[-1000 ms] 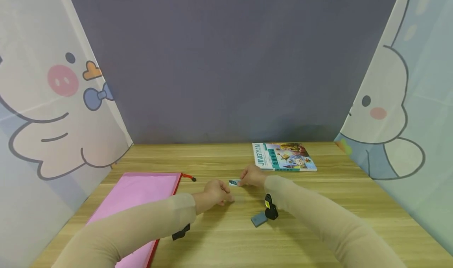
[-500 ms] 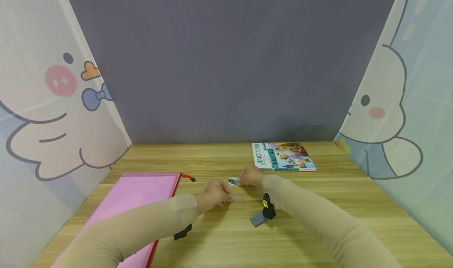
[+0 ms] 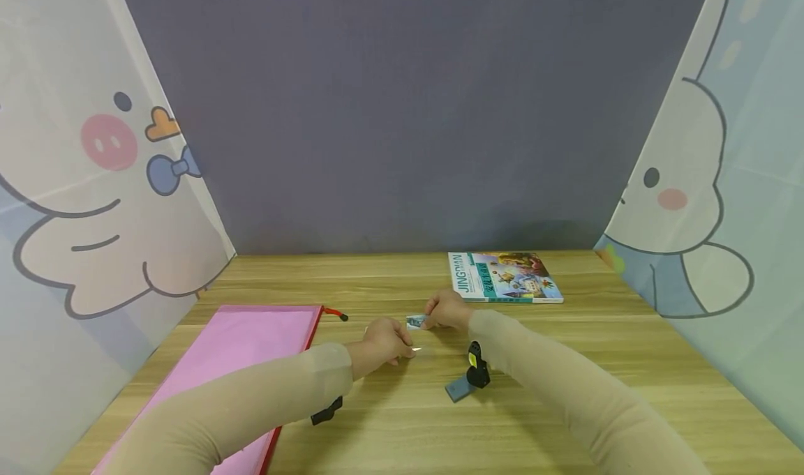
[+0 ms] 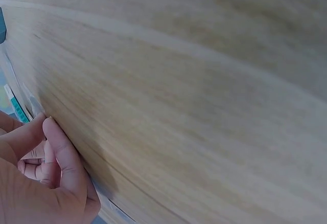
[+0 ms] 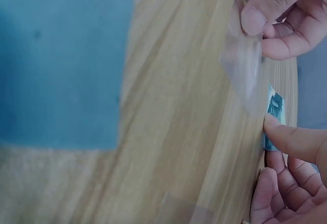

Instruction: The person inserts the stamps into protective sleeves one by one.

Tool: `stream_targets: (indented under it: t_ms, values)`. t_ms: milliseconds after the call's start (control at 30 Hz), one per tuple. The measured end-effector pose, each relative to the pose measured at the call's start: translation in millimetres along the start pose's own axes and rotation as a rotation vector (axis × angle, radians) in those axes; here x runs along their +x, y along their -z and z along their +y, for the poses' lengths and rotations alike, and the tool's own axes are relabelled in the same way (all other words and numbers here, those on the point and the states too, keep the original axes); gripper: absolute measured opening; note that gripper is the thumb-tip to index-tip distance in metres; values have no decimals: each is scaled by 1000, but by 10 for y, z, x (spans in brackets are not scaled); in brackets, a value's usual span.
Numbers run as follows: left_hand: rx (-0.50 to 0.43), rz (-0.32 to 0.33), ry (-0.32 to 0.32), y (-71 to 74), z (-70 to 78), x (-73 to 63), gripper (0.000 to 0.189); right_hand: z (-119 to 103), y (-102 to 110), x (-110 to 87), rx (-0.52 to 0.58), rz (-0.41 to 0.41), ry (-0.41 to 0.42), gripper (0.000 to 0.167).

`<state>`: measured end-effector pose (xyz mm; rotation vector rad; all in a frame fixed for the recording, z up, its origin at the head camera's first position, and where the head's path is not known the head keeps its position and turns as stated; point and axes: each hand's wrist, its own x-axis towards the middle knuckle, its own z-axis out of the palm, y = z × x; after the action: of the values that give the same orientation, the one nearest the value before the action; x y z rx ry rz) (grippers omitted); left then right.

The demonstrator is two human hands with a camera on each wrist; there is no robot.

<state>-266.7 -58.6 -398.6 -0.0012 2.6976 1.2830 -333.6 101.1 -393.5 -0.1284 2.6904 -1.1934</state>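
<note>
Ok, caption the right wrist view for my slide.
Left hand pinching a clear film, right hand holding a card, at a wood-grain table.

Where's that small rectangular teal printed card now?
In the head view, the teal printed card is near the centre, held by the right hand, below and left of the colourful paperback book.

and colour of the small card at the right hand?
The card is teal with dark and pale patches; clearest in right wrist view.

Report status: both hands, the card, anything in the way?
Left hand pinches clear plastic film. Right hand holds small picture card by one edge. Nothing visible between film and card; blue-gray block sits nearer the wearer.
</note>
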Motion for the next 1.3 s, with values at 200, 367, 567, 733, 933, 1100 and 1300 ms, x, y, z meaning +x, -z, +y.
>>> stream_targets:
  t_ms: [200, 367, 567, 733, 933, 1100, 1300]
  values:
    - [16, -4, 1, -7, 4, -1, 18, 4, 7, -16, 38, -12, 0, 22]
    - [10, -4, -3, -6, 3, -13, 17, 36, 12, -18, 68, -16, 1, 22]
    - [-23, -3, -26, 17, -24, -43, 14, 72, 21, -19, 103, -35, -12, 20]
    - [-74, -13, -43, 44, -37, -30, 9, 82, 38, -8, 117, -38, -22, 18]
    - [-183, -39, -36, 85, 0, -6, 7, 87, 56, 2, 183, -48, -33, 23]
    - [-244, -53, -35, 139, 52, -4, 13, 84, 66, -9, 204, -36, -53, 23]
    - [-314, -93, -73, 201, 101, 30, 22, 46, 114, -25, 195, -2, -78, 17]
